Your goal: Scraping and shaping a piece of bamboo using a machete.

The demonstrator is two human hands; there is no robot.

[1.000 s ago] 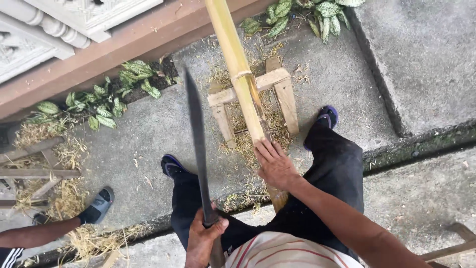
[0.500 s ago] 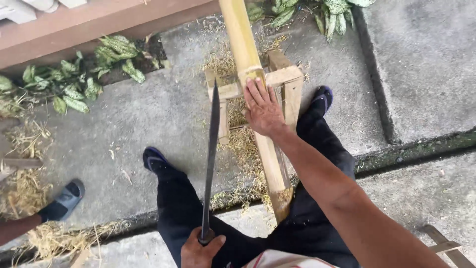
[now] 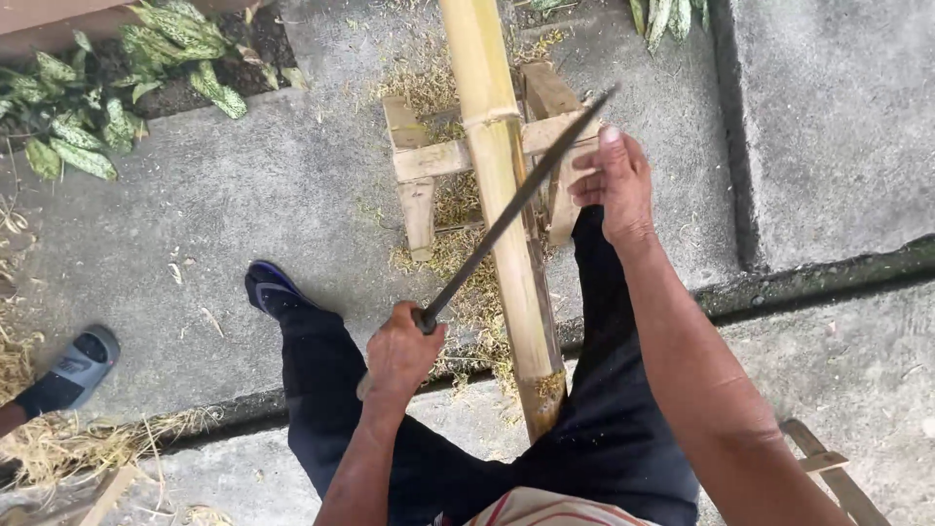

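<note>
Ground: grey concrete paving (image 3: 243,205), with a raised slab at the right and a dark gutter line running across below it.
Bamboo pole: a long yellow bamboo pole (image 3: 502,205) runs from the top edge down toward the person, its cut end low between the legs; it lies over the wooden stand.
Legs: dark trousers (image 3: 604,429), one leg on each side of the pole, a dark blue shoe (image 3: 268,287) on the left foot.
Wooden stand: a low frame of pale wooden bars (image 3: 419,161) under the pole, with dry shavings scattered around it.
Plants: green spotted leaves (image 3: 88,107) along the upper left edge.
Straw: a heap of dry fibres (image 3: 58,448) at the lower left.
Blade: a long dark blade (image 3: 516,205) slants across the pole, tip up at the right, handle down at the left.
Right hand: the right hand (image 3: 614,180) is raised just right of the pole near the blade tip, fingers curled; whether it touches the blade I cannot tell.
Left hand: the left hand (image 3: 399,356) is closed tight around the blade's handle, left of the pole.
Other person: a foot in a grey sandal (image 3: 73,365) at the left edge.
</note>
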